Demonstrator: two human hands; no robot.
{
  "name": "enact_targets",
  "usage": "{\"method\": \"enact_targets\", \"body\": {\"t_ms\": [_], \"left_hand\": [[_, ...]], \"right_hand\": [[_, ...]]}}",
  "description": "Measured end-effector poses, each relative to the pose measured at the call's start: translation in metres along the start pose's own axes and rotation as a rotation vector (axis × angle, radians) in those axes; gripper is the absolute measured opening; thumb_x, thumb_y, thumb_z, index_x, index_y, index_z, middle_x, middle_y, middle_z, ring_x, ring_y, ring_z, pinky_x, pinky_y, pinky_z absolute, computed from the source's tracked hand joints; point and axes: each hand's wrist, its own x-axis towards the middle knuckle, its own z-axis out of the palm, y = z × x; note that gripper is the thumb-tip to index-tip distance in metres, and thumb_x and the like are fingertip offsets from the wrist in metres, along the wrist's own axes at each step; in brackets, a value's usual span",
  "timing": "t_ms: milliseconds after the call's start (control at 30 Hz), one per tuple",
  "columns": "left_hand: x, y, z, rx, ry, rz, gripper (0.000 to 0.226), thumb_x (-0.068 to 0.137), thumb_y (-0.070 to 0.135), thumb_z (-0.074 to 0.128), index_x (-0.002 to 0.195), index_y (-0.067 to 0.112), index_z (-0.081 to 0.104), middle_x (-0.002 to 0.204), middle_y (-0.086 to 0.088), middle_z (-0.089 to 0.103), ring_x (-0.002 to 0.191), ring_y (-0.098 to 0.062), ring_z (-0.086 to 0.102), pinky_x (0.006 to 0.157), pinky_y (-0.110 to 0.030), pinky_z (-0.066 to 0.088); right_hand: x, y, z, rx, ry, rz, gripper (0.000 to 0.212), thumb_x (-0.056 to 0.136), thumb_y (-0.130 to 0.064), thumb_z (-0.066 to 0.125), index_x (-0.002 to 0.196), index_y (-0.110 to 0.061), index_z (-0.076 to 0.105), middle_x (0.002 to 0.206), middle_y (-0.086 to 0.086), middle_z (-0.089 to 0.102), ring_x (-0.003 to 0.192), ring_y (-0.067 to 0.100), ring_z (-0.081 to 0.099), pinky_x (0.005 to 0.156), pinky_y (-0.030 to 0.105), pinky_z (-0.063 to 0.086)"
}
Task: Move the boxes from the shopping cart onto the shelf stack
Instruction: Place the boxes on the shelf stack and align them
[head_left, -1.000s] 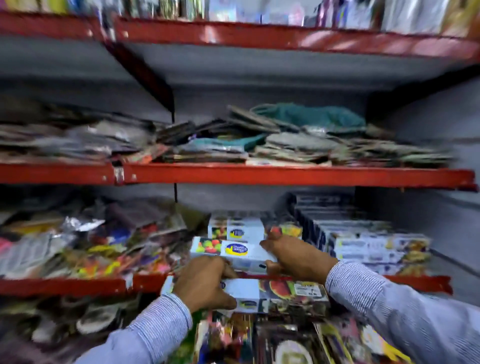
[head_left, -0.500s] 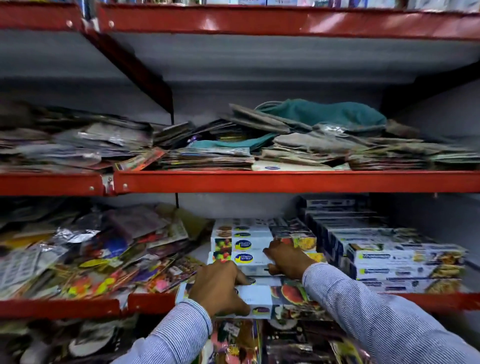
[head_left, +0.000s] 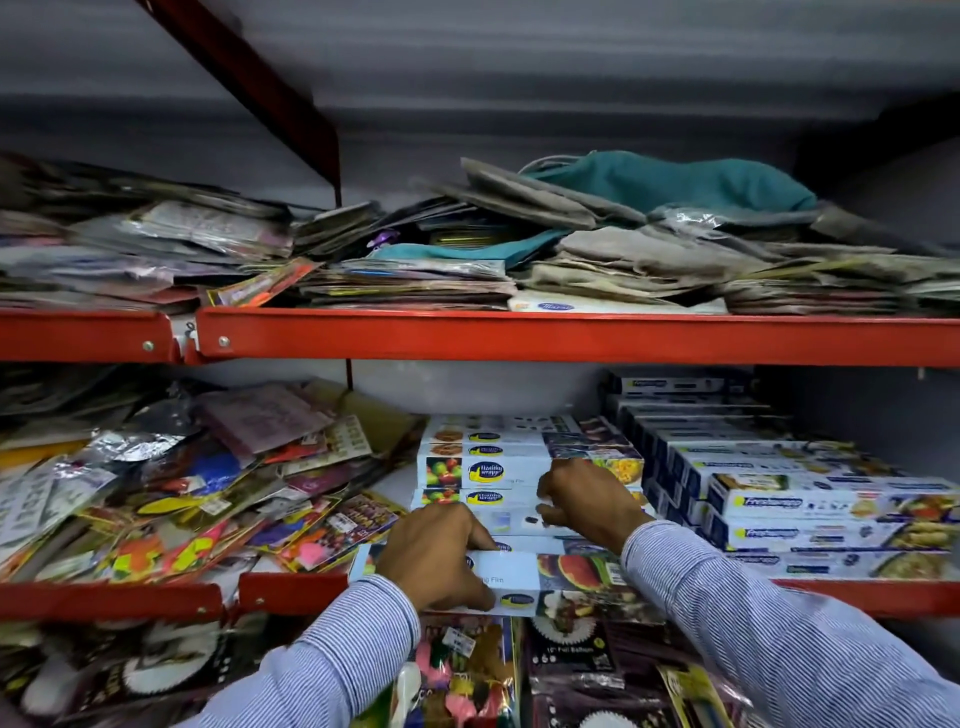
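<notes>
White cling-film boxes with fruit pictures lie stacked (head_left: 483, 457) in the middle of the lower red shelf (head_left: 291, 592). The nearest box (head_left: 571, 574) lies along the shelf's front edge, and my left hand (head_left: 436, 558) is closed over its left half. One layer further in, my right hand (head_left: 587, 501) curls over the right part of another white box (head_left: 511, 519), thumb on its front face. The shopping cart is out of view.
To the right stands a stepped stack of blue-and-white wrap boxes (head_left: 831, 504). Loose colourful packets (head_left: 208, 493) are heaped on the left. The upper red shelf (head_left: 571, 338) carries folded cloths and packets. Hanging packets (head_left: 571, 660) fill the space below.
My right hand has pushed its box further back onto the stack. My left hand has stayed on the front box, and the view has tilted upward.
</notes>
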Motion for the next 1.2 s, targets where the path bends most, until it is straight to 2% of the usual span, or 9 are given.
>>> {"method": "enact_targets", "body": {"t_ms": [200,267,400,433,533,667,767,1033,1200], "left_hand": [[0.027,-0.003,0.001,-0.011,0.033,-0.026,0.058,0.050,0.055,0.085,0.106,0.044,0.073,0.107,0.019,0.075,0.097,-0.011,0.067,0.076,-0.029,0.053],[0.036,-0.002,0.003,-0.018,0.055,-0.041,0.058,0.053,0.054,0.086,0.107,0.042,0.073,0.111,0.019,0.074,0.101,-0.011,0.068,0.082,-0.034,0.056],[0.050,-0.001,0.018,-0.105,0.094,-0.082,0.056,0.059,0.048,0.088,0.111,0.034,0.073,0.119,0.016,0.072,0.107,-0.009,0.067,0.090,-0.033,0.055],[0.051,0.000,0.023,-0.124,0.104,-0.086,0.054,0.061,0.046,0.088,0.111,0.033,0.074,0.118,0.015,0.072,0.107,-0.009,0.066,0.089,-0.031,0.055],[0.049,-0.001,0.040,-0.053,0.102,-0.011,0.050,0.066,0.041,0.082,0.114,0.028,0.073,0.121,0.010,0.070,0.115,-0.015,0.056,0.091,-0.031,0.052],[0.042,-0.005,0.052,-0.014,0.177,0.042,0.052,0.071,0.046,0.070,0.120,0.029,0.070,0.128,0.010,0.068,0.120,-0.016,0.049,0.103,-0.035,0.043],[0.044,-0.005,0.053,0.034,0.188,0.077,0.048,0.078,0.053,0.069,0.121,0.033,0.069,0.132,0.011,0.066,0.124,-0.016,0.052,0.109,-0.039,0.040],[0.046,-0.005,0.058,-0.036,0.185,0.098,0.046,0.082,0.053,0.072,0.123,0.033,0.068,0.134,0.009,0.065,0.122,-0.014,0.057,0.104,-0.035,0.048],[0.043,-0.003,0.056,-0.011,0.170,0.086,0.048,0.087,0.054,0.065,0.130,0.033,0.062,0.142,0.008,0.058,0.131,-0.015,0.049,0.111,-0.038,0.041]], "right_hand": [[-0.007,0.015,-0.016,0.134,0.030,0.088,0.017,0.087,-0.022,0.058,0.090,-0.014,0.073,0.091,0.011,0.076,0.084,0.032,0.070,0.068,0.035,0.057],[-0.011,0.020,-0.023,0.169,0.039,0.098,0.023,0.089,-0.022,0.053,0.094,-0.010,0.072,0.090,0.013,0.077,0.082,0.032,0.070,0.068,0.040,0.058],[-0.024,0.018,-0.032,0.297,-0.042,0.025,0.042,0.096,-0.044,0.049,0.118,-0.014,0.069,0.122,0.006,0.072,0.108,0.026,0.068,0.091,0.037,0.055],[-0.028,0.016,-0.032,0.299,-0.098,0.008,0.048,0.095,-0.052,0.049,0.118,-0.014,0.067,0.122,0.005,0.071,0.107,0.026,0.067,0.092,0.038,0.054],[-0.040,0.012,-0.018,0.220,-0.176,-0.049,0.049,0.092,-0.059,0.052,0.109,-0.013,0.059,0.098,0.007,0.066,0.087,0.027,0.061,0.074,0.033,0.048],[-0.046,0.012,-0.003,0.166,-0.115,-0.050,0.050,0.095,-0.049,0.053,0.133,-0.018,0.050,0.132,0.007,0.060,0.118,0.029,0.058,0.088,0.036,0.049],[-0.046,0.015,-0.001,0.180,-0.104,-0.049,0.046,0.095,-0.044,0.055,0.135,-0.020,0.050,0.137,0.006,0.059,0.121,0.029,0.057,0.092,0.037,0.050],[-0.044,0.022,0.004,0.199,-0.138,-0.034,0.048,0.096,-0.032,0.055,0.142,-0.022,0.046,0.146,0.004,0.054,0.128,0.027,0.054,0.102,0.038,0.048],[-0.046,0.019,0.002,0.171,-0.171,0.000,0.055,0.097,-0.035,0.054,0.148,-0.020,0.039,0.153,0.005,0.046,0.135,0.028,0.048,0.108,0.039,0.043]]}}
